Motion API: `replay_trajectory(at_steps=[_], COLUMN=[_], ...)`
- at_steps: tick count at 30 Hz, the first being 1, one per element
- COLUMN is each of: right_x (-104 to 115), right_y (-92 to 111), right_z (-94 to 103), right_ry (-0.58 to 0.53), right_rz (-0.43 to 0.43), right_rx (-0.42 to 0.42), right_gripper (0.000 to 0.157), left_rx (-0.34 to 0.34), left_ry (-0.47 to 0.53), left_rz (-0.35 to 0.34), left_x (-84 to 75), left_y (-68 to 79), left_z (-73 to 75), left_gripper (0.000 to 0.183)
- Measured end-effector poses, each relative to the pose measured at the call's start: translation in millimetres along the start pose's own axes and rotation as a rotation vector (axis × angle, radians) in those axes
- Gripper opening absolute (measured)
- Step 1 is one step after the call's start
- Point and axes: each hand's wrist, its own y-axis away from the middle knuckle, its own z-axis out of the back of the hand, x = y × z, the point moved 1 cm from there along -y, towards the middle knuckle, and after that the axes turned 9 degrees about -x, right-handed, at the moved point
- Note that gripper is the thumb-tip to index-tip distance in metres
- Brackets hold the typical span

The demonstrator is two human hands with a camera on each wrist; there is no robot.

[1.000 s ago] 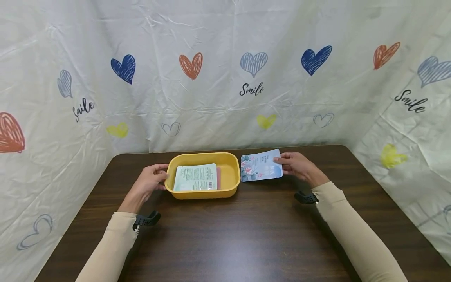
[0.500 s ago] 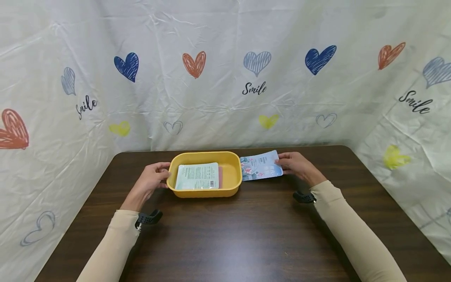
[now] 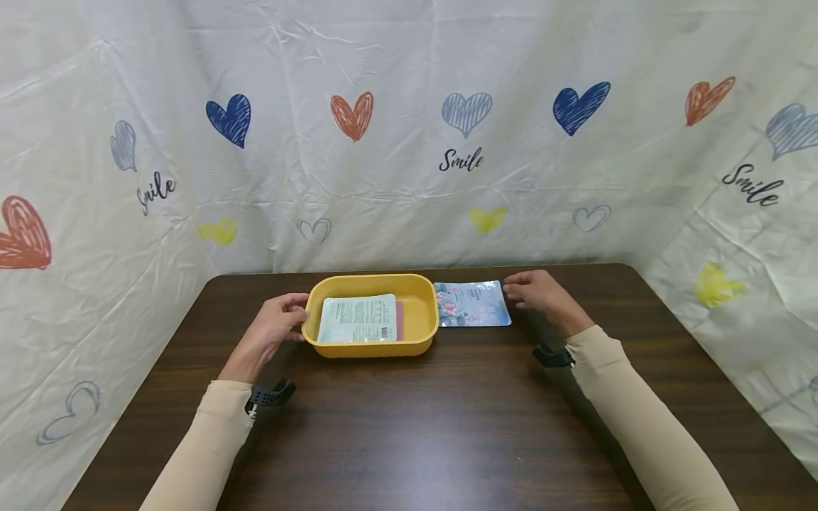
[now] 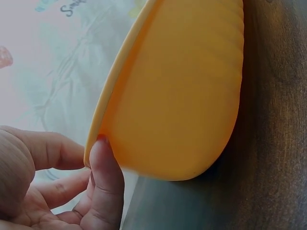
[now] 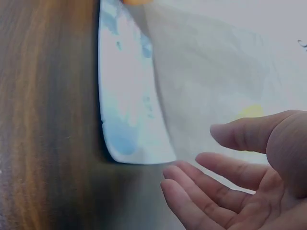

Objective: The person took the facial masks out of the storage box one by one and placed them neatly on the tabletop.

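Observation:
A yellow plastic tray (image 3: 418,312) with rounded ends stands near the back of the table. My left hand (image 3: 275,328) is at its left end; in the left wrist view, thumb and index finger pinch the tray's rim (image 4: 112,79). Inside lies a pale green printed sachet (image 3: 358,319), over a pink one (image 3: 400,321) that is mostly hidden. To the right of the tray a flat blue sachet (image 3: 473,304) with printed pink flowers lies on the table, its left edge by the tray wall. My right hand (image 3: 540,294) hovers just beyond its right edge, fingers apart and holding nothing.
The dark wooden table (image 3: 409,419) extends toward me and to both sides. Behind its back edge hangs a white sheet (image 3: 396,241) printed with hearts and words. A black wrist strap (image 3: 271,394) is on the left wrist, and another strap (image 3: 553,356) is on the right.
My right hand has let go of the blue sachet and drawn slightly away. The sachet, tilted up before, now lies flat. My left hand stays on the tray's rim.

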Motion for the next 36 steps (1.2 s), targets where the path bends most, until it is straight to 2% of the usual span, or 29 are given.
replay_trajectory(at_steps=[9,18,28,36], right_x=[26,52,72,83], right_y=[11,10,9,9], right_z=[-2.1,-24.3,-47.5,-64.7], right_ry=[-0.122,-0.14,-0.262,-0.282], right_rz=[0.039,0.105,0.134,0.145], right_rx=[0.066,0.112,0.206,0.232], right_gripper=[0.048,0.041,0.045,0.048], left_rx=[0.004,0.019,0.022,0.02], left_ry=[-0.009,0.009,0.023,0.033], left_rz=[0.017,0.017,0.019,0.018], left_x=[-0.8,-1.7,-0.2,2.4], left_y=[-1.0,-0.7,-0.1,-1.3], left_z=[-0.1,0.8,0.5,0.0], left_gripper=[0.05,0.052,0.051,0.05])
